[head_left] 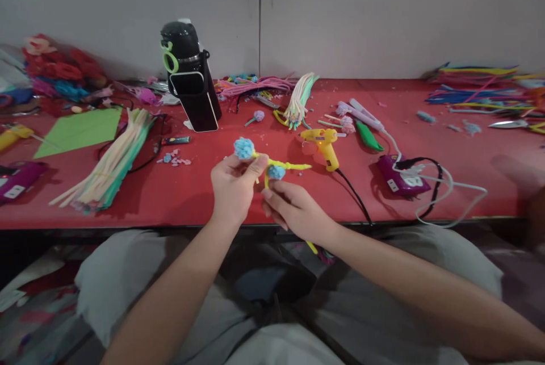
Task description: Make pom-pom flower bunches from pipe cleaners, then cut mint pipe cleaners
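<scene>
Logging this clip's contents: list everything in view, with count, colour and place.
flower stems: two, blue heads, yellow stems, in both hands
glue gun: one, yellow, table centre
bottle: one, black, back centre
stem bundle: one, pale, left
paper: one, green, left
power strip: one, purple, right
table: one, red
left hand: pinching one stem
right hand: pinching the other stem

The yellow stems (pixel 284 165) were partly hidden behind the right hand (pixel 293 209). At three o'clock, a blurred shape (pixel 522 175) was cut off by the edge; at nine o'clock, a purple device (pixel 17 180).
</scene>
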Available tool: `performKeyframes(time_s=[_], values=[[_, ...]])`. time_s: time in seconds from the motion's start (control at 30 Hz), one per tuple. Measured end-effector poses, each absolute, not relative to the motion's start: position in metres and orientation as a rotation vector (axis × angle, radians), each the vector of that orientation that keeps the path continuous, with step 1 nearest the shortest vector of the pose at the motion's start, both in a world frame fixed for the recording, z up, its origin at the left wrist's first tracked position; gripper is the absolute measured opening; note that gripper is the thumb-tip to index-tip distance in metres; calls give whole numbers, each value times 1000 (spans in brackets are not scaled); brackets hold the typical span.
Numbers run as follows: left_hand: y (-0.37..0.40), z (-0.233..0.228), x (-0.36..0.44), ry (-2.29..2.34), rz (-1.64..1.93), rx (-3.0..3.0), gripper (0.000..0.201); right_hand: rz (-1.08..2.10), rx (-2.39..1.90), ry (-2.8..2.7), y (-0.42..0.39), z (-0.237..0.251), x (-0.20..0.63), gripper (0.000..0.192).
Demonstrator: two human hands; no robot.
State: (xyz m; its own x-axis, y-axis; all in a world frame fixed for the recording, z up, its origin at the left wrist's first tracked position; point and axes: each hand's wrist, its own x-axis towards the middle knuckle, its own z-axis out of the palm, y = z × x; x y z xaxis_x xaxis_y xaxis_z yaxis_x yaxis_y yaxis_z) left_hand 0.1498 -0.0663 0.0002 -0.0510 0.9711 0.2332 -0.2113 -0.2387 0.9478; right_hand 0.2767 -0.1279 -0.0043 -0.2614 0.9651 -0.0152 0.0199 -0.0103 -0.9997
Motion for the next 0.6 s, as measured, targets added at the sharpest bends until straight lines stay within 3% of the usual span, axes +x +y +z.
performKeyframes(time_s=[0.07,0.2,0.4,0.6], values=[[-66,2,145,1076,1503,1492,20,1370,-1094,-1539,-135,6,278,35],[-63,9,137,1143,1461,1826,19,1005,-1203,-1779,-134,24,297,37],[-54,7,131,951,1269,1530,21,478,-1284,-1814,-113,30,331,22],[-56,8,139,756,1170,1093,28,642,-1250,-1845,-101,26,340,31]])
